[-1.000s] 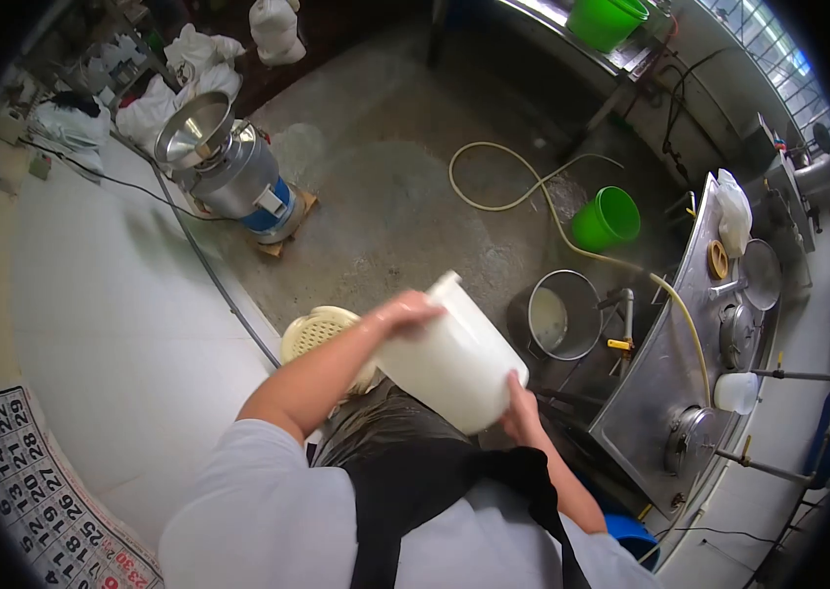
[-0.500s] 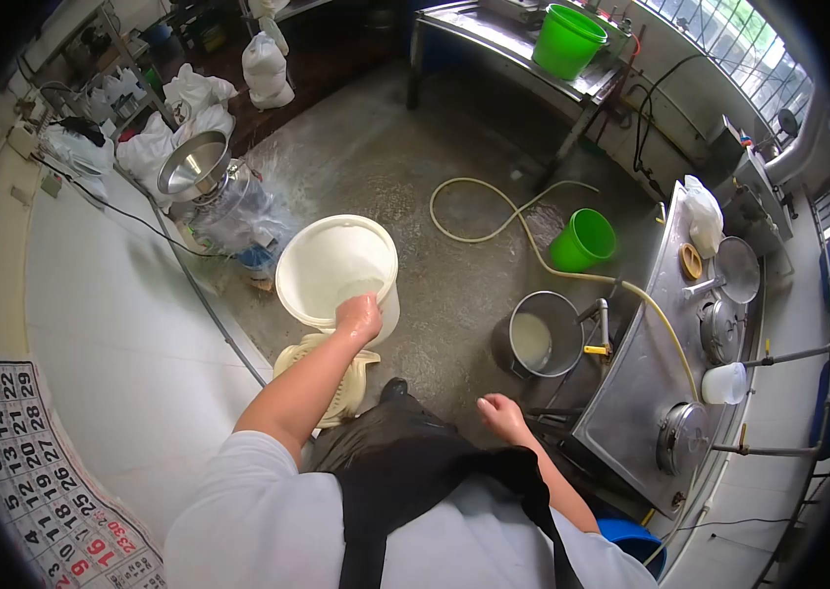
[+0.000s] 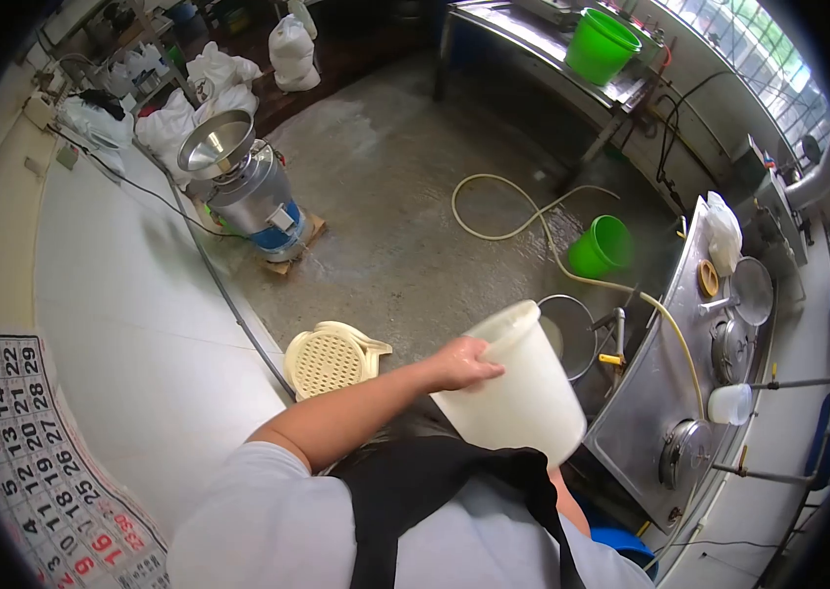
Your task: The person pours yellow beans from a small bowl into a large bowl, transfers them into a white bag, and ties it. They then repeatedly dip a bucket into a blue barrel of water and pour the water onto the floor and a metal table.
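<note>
My left hand [image 3: 466,365] is closed on the rim of a cream plastic bucket [image 3: 523,393]. The bucket is tilted, its base toward my right side and its mouth turned away from me, so its inside is hidden. Just beyond it stands a large metal pot [image 3: 584,339], partly covered by the bucket, with pale liquid inside. My right hand is out of sight behind the bucket; only part of that forearm [image 3: 569,506] shows near the bucket's base.
A perforated cream plastic stool [image 3: 330,363] stands at the left. Behind it is a metal grinder [image 3: 253,201] with a funnel. A hose [image 3: 494,236] curls over the wet floor near a green bucket [image 3: 600,247]. The steel counter [image 3: 641,393] borders the right side.
My left hand has swung the cream bucket from the left, above the stool, rightward to the metal pot and tipped it. My right hand has gone behind the bucket.
</note>
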Tool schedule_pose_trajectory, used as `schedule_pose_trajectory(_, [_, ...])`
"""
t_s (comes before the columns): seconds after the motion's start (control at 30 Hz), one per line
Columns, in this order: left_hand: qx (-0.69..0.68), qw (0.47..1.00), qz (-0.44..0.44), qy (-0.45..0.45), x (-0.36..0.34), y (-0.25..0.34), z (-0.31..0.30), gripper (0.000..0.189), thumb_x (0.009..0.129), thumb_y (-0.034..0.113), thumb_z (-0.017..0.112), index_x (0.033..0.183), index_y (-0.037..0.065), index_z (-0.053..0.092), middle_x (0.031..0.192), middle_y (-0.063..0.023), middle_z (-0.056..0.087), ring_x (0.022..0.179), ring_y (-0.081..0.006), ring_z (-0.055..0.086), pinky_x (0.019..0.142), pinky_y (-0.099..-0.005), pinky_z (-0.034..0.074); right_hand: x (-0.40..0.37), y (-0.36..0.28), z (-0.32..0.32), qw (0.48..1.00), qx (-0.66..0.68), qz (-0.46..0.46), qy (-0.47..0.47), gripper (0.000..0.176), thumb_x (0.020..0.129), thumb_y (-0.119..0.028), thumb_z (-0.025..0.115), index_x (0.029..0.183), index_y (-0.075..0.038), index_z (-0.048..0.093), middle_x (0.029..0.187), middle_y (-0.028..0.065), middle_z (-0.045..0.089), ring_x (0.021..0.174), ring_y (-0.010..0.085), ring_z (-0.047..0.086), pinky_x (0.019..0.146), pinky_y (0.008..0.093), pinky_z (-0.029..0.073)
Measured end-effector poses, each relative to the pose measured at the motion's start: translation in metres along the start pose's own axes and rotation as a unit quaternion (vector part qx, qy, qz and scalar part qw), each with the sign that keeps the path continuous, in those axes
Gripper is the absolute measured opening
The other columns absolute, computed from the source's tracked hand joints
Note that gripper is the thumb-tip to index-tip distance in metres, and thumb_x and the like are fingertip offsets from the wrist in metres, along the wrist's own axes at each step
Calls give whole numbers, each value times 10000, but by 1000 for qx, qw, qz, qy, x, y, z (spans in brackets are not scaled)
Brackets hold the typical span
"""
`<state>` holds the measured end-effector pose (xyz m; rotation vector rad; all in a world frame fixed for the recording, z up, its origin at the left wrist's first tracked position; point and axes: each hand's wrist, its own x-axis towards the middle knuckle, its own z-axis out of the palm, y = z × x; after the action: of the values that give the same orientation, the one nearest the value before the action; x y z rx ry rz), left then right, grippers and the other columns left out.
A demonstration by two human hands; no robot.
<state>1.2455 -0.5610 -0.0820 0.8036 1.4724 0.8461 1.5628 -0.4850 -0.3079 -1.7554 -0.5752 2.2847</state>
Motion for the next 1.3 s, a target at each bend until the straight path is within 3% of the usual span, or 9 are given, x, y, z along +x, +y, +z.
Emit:
schedule_pose_trajectory(0.23, [-159, 976, -137, 51, -3, -100, -142, 386, 940, 359, 732, 1144, 33, 691, 956, -52, 684, 804, -172, 646, 715, -374, 561, 39, -29, 97, 970, 181, -81, -142, 755, 989, -717, 415, 1474, -140, 467, 1363, 115, 572, 1076, 295, 629, 901, 486, 513])
schedule_pose_trajectory(0.3, [-224, 946, -163, 167, -51, -153, -247, 417, 958, 371, 709, 1194, 29, 687, 1094, -120, 692, 913, -244, 665, 790, -435, 580, 22, -37, 201, 996, -89, 17, -21, 819, 990, -741, 359, 1554, -148, 377, 1481, 152, 491, 1158, 364, 604, 930, 533, 506])
schedule_pose_trajectory(0.47, [-407, 870, -91, 263, -222, -156, -413, 402, 979, 326, 683, 1220, 4, 668, 1140, -142, 730, 984, -244, 726, 899, -442, 589, -53, -99, 385, 882, -381, 31, -275, 618, 1050, -590, 420, 1349, -72, 575, 1158, 123, 682, 918, 244, 684, 716, 375, 564])
schedule_pose_trajectory(0.57, [-360, 873, -119, 307, -255, -127, -413, 400, 969, 305, 698, 1213, -9, 668, 1099, -137, 736, 930, -241, 728, 853, -434, 599, -69, -123, 410, 709, -563, -332, -265, 450, 968, -429, 636, 1121, -9, 685, 1039, 169, 729, 990, 295, 705, 870, 405, 545])
schedule_pose_trajectory(0.83, [-20, 889, -263, 373, -212, -192, -367, 421, 867, 311, 763, 1120, -23, 719, 1008, -150, 748, 855, -261, 715, 776, -414, 577, 50, -172, 278, 507, -798, -299, -130, 431, 914, -429, 661, 1092, -39, 704, 1051, 215, 721, 1017, 393, 687, 879, 472, 540])
schedule_pose_trajectory(1.03, [151, 860, -348, 341, -140, -249, -314, 329, 774, 216, 693, 997, -20, 743, 1005, -278, 720, 970, -420, 699, 888, -466, 549, 188, -202, 94, 495, -864, -40, -85, 541, 940, -503, 637, 1125, -1, 720, 1125, 248, 713, 1102, 395, 672, 932, 466, 533])
schedule_pose_trajectory(1.1, [195, 855, -372, 304, -118, -243, -299, 319, 771, 197, 670, 993, -19, 742, 1013, -287, 711, 987, -434, 690, 897, -480, 544, 197, -206, 49, 563, -824, 22, -58, 570, 947, -512, 641, 1123, 26, 717, 1099, 247, 721, 1101, 381, 683, 932, 448, 531])
schedule_pose_trajectory(1.17, [225, 852, -371, 292, -86, -240, -283, 317, 769, 194, 666, 992, -19, 741, 1014, -285, 711, 989, -435, 690, 899, -482, 542, 232, -216, 2, 558, -828, -15, -48, 572, 936, -498, 656, 1112, 43, 717, 1070, 254, 726, 1086, 365, 698, 913, 430, 538])
schedule_pose_trajectory(1.3, [165, 849, -370, 339, -34, -214, -280, 292, 762, 191, 675, 939, -30, 745, 978, -289, 715, 958, -421, 703, 880, -470, 553, 230, -280, 57, 625, -780, -5, -27, 548, 939, -471, 645, 1098, 49, 716, 1036, 249, 736, 1060, 361, 706, 895, 432, 547])
